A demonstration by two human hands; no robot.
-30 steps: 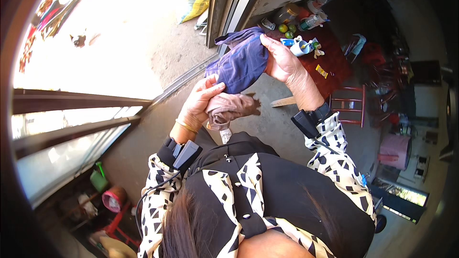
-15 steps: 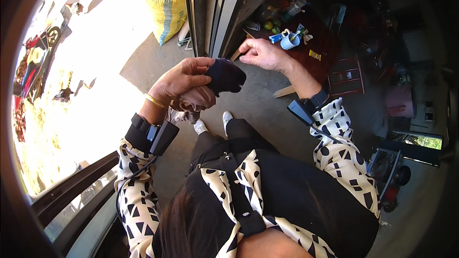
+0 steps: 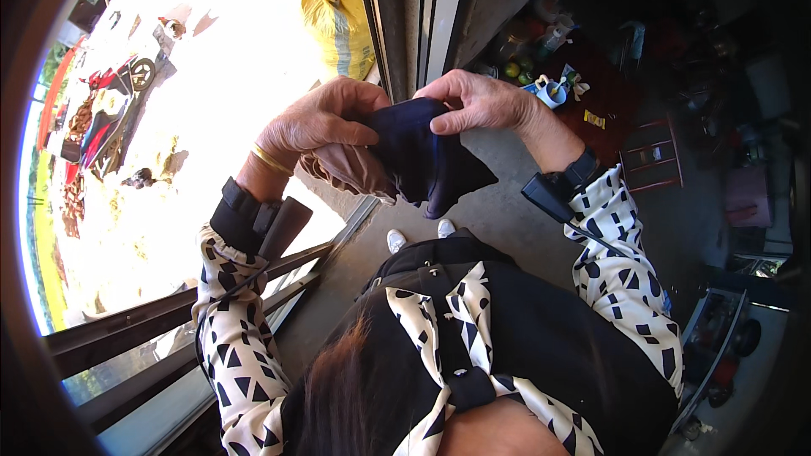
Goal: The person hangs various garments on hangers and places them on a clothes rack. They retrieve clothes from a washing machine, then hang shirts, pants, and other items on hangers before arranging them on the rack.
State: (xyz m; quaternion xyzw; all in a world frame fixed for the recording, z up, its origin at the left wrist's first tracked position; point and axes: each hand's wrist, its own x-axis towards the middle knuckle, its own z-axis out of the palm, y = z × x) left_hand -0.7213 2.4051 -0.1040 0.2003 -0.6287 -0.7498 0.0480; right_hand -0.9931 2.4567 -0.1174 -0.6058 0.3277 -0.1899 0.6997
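Observation:
Between my two hands hangs a dark navy cloth [image 3: 427,148], its kind not clear, with a pointed corner drooping to the right. My left hand [image 3: 334,118] grips its left edge between thumb and fingers. Bunched under that same hand is a brownish-pink cloth [image 3: 351,171], partly covered by the navy one. My right hand [image 3: 481,105] pinches the upper right edge of the navy cloth. Both hands are in front of my body at about chest height, above the grey floor.
A door frame [image 3: 422,25] rises just beyond my hands. Left of it, a yellow sack [image 3: 338,21] stands in bright sunlight, and a red motorbike [image 3: 114,114] is farther off. At the right, a low reddish table holds a light-blue mug [image 3: 552,93]; a red-framed chair [image 3: 652,154] stands nearby.
My right hand has come left and down and taken hold of the navy cloth, which now spreads wider between both hands. The view has shifted toward the sunlit side.

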